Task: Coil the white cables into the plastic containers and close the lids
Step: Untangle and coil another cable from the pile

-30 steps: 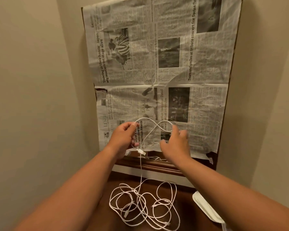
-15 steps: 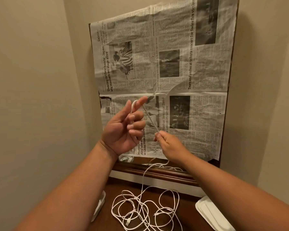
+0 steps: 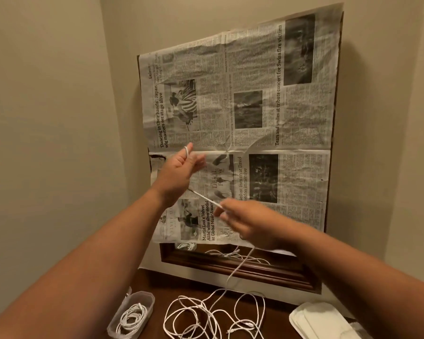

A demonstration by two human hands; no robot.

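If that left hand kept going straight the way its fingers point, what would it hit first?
Most likely the newspaper straight ahead: the left hand points up towards it with nothing visible in between, though depth is hard to judge from this one view.

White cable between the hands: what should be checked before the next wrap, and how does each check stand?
1. Loop seated on the left hand: ok, the white cable circles one raised finger.
2. Right hand grip: ok, it pinches the cable, and the stretch between the hands is straight.
3. Slack feeds freely: not ok, the rest lies in a tangled pile on the table.
4. Container free: not ok, the plastic container holds a coiled cable.
5. Second container ready: cannot tell, the white plastic piece at the right is cut off by the frame.
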